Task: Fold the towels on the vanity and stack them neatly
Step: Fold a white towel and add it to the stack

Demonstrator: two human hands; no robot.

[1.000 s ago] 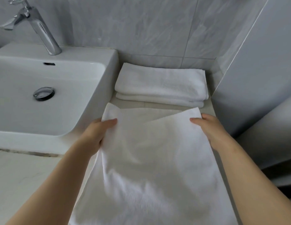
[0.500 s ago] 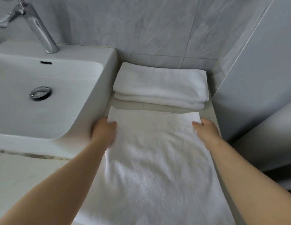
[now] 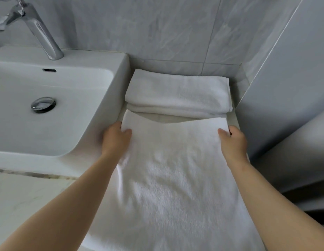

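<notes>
White towel (image 3: pixel 175 178): left hand (image 3: pixel 115 140), right hand (image 3: pixel 232 142) each pinch far corner, thumbs on top.

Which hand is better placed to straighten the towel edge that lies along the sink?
Left, probably. The left hand pinches the far corner of the spread towel right beside the sink, so that edge is within its grip. The right hand holds the opposite corner, away from the sink.

Three white towels were there: an upper folded towel (image 3: pixel 177 92), a lower folded towel (image 3: pixel 175 112) and one spread towel (image 3: pixel 175 178). Two hands showed: left hand (image 3: pixel 115 140), right hand (image 3: pixel 232 142). There was one sink (image 3: pixel 58 87), one faucet (image 3: pixel 40 31) and one drain plug (image 3: pixel 43 104).
</notes>
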